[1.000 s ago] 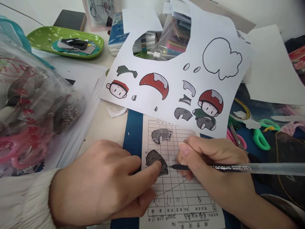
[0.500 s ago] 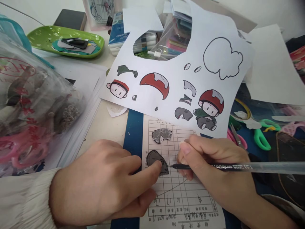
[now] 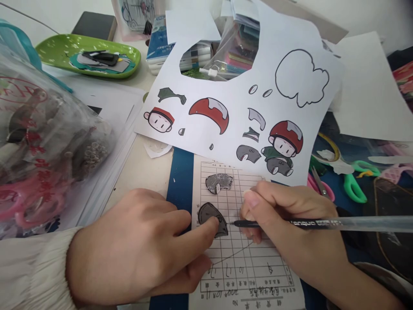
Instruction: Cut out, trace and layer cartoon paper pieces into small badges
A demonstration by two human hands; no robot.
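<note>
A white printed sheet [image 3: 237, 99] spreads at twelve o'clock, its lower edge beside a ruled form [image 3: 232, 252] that reaches down to six. From eight o'clock comes the left hand [image 3: 138, 249], loosely curled around nothing, index fingertip resting on a dark gray cutout [image 3: 209, 214]. The right hand [image 3: 290, 211], at four o'clock, is closed around a pen [image 3: 322, 223] whose long axis runs three to nine, nib toward nine. The dark gray cutout lies on the form; its long axis slants ten to four, rounded end toward ten, narrow corner toward four. The nib meets or nearly meets its three o'clock edge; contact is unclear. A smaller speckled cutout [image 3: 222, 183] lies apart, about twelve o'clock from it.
</note>
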